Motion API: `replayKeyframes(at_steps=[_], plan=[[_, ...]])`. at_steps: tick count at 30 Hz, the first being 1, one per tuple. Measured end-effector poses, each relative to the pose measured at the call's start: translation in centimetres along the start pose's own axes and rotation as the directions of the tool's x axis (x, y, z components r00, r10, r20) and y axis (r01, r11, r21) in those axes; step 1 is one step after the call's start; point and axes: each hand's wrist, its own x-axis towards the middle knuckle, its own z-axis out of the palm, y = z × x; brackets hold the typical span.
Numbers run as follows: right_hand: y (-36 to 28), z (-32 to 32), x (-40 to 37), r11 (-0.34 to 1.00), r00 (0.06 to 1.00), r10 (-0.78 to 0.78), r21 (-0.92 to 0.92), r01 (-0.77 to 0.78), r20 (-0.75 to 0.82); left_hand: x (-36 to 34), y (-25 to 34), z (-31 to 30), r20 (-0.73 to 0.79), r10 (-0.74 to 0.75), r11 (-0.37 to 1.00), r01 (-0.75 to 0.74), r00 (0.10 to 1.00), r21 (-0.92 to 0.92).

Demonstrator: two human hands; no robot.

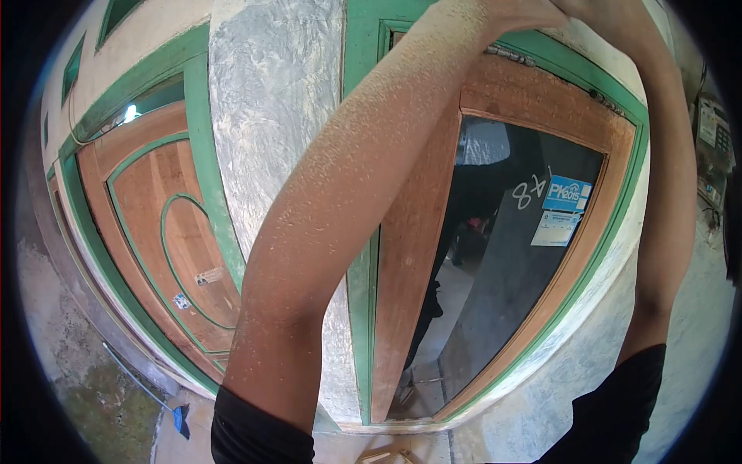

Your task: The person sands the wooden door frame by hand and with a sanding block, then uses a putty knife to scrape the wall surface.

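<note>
Both my arms reach up to the top edge of the head view, with dust and fine wood shavings clinging to the left forearm. My left hand (529,12) is partly cut off at the top, in front of the upper part of a green frame. Close beside it is my right hand (607,17), also cut off. The fingers of both hands are out of sight, and what they hold or touch cannot be made out. Below them is a wooden-framed window (413,278) with dark reflecting glass, white chalk marks and a blue-and-white sticker (566,193).
A wooden door (154,201) in a green frame stands at the left, beside a rough plastered wall strip (270,69). A blue broom (181,421) lies on the floor. An electricity meter (713,127) hangs at the far right. Wood pieces (379,458) lie at the bottom.
</note>
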Motion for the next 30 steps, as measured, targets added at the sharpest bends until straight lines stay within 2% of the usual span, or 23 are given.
replayKeyframes(at_steps=[2,3,5,6,8,10,12,13,14,15,16,18,21,22,23,24,25,27,28,30], plan=[[-1.1,-0.9,0.0,0.998,0.998,-0.054,0.008,0.054,-0.022,0.2,0.2,-0.1,-0.009,-0.05,0.988,0.048,0.999,-0.144],[-1.3,-1.2,-0.2,0.997,0.997,-0.072,0.008,0.072,-0.031,0.4,0.4,0.0,-0.01,-0.045,0.989,0.043,0.999,-0.144],[-0.7,-0.7,-0.7,0.993,0.994,-0.09,0.074,0.094,-0.065,-0.1,0.4,0.5,-0.062,0.108,0.985,-0.115,0.992,-0.126],[-0.2,-0.4,-0.9,0.99,0.992,-0.094,0.095,0.102,-0.079,0.0,0.7,0.8,-0.061,0.116,0.985,-0.123,0.991,-0.122],[2.2,0.4,-1.0,0.972,0.987,0.044,0.223,-0.079,0.155,0.3,0.8,1.4,0.078,-0.068,0.997,0.064,0.995,0.05],[0.6,1.4,0.0,0.952,0.986,0.096,0.277,-0.131,0.137,0.5,-0.4,-0.7,0.075,-0.026,0.999,0.022,0.997,0.041],[-0.3,3.4,0.7,0.945,0.993,0.009,0.324,0.031,-0.121,0.6,-2.3,-2.1,0.134,0.197,0.98,-0.191,0.971,-0.057],[-0.7,3.1,1.2,0.948,0.994,-0.037,0.31,0.067,-0.102,0.9,-2.0,-2.0,0.138,0.205,0.978,-0.198,0.969,-0.063],[-0.8,1.9,1.4,0.949,0.995,-0.027,0.31,0.057,-0.1,1.0,-1.6,-1.9,0.097,0.179,0.971,-0.16,0.979,-0.175],[-1.6,-0.5,1.4,0.953,0.991,0.085,0.283,-0.111,0.102,0.6,-1.1,-2.1,0.064,0.139,0.951,-0.115,0.988,-0.286],[-2.5,-2.3,1.4,0.94,0.937,0.189,0.222,-0.259,0.293,0.3,-0.6,-1.3,0.067,0.132,0.952,-0.108,0.989,-0.288],[-3.1,-3.3,0.9,0.943,0.936,0.203,0.199,-0.266,0.287,0.3,0.5,0.4,-0.021,0.095,0.961,-0.097,0.995,-0.26],[-2.8,-2.6,0.0,0.926,0.911,0.31,0.13,-0.354,0.273,0.3,0.3,0.7,0.019,0.069,0.933,-0.058,0.997,-0.356],[-2.1,-2.1,0.0,0.917,0.928,0.282,0.216,-0.336,0.243,0.6,0.2,0.8,0.013,0.074,0.931,-0.065,0.997,-0.36],[-1.9,-1.5,-0.2,0.898,0.943,0.255,0.307,-0.313,0.216,0.7,0.0,0.6,0.035,0.123,0.952,-0.107,0.992,-0.288],[-2.3,-1.0,-0.8,0.899,0.943,0.252,0.307,-0.311,0.218,0.7,-0.3,0.5,0.06,0.167,0.965,-0.15,0.984,-0.213],[-2.8,-0.5,-1.5,0.91,0.957,0.266,0.298,-0.289,0.114,0.7,-0.5,0.6,0.052,0.166,0.966,-0.152,0.985,-0.208],[-2.1,0.6,-2.0,0.891,0.966,0.254,0.38,-0.25,0.04,0.5,-0.6,0.4,0.245,0.146,0.983,-0.168,0.959,0.071],[-2.0,0.4,-1.8,0.891,0.967,0.253,0.38,-0.247,0.035,0.5,-0.4,0.2,0.244,0.149,0.982,-0.171,0.958,0.075],[-2.4,-0.8,-0.9,0.911,0.918,0.329,0.183,-0.37,0.221,0.2,0.1,-0.2,0.165,0.135,0.988,-0.12,0.977,-0.101]])
